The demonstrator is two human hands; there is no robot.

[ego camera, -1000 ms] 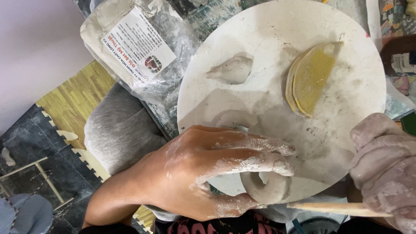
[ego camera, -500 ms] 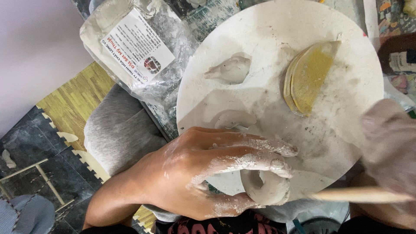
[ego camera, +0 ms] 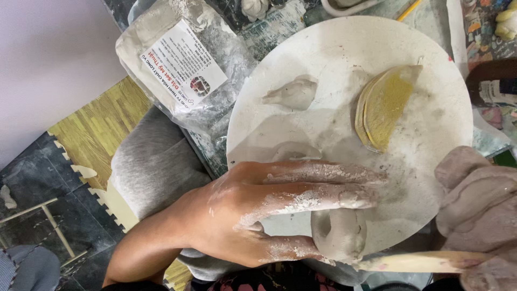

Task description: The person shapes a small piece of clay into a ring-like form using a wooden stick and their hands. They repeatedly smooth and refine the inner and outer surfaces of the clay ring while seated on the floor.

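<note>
Left hand point(ego camera: 269, 210) spread flat and open over the near part of the round white board point(ego camera: 431, 108), fingers point(ego camera: 323, 172) straight and dusted with pale clay, palm down; thumb and lowest finger touching the grey clay lump point(ego camera: 339, 234) at the board's near rim, without closing round it. Right hand point(ego camera: 479, 215) at the board's right edge, thickly coated in grey clay, fingers curled shut about a wooden stick point(ego camera: 420, 262) lying just below the board's near rim and pointing toward the clay lump; tip of the stick close beside the lump, contact not clear.

On the board, beyond the left hand: a small torn piece of clay point(ego camera: 293, 92) toward the upper left; a yellow sponge point(ego camera: 385, 105), half-moon shaped, toward the upper right, well apart from both hands; a smeared, faintly raised patch of clay point(ego camera: 288, 151) just above the left hand's fingers, partly hidden by them.

Left of the board, overlapping the bench point(ego camera: 274, 27) edge: a clear plastic bag of grey clay point(ego camera: 177, 70) with a white label. Beneath the board's left side: a grey-clad knee point(ego camera: 151, 167); further left, yellow and dark foam floor mats point(ego camera: 91, 129). Above the board: a small lump of clay point(ego camera: 253, 8) and a pencil point(ego camera: 409, 9); right of the board, a dark bottle point(ego camera: 493, 86).
</note>
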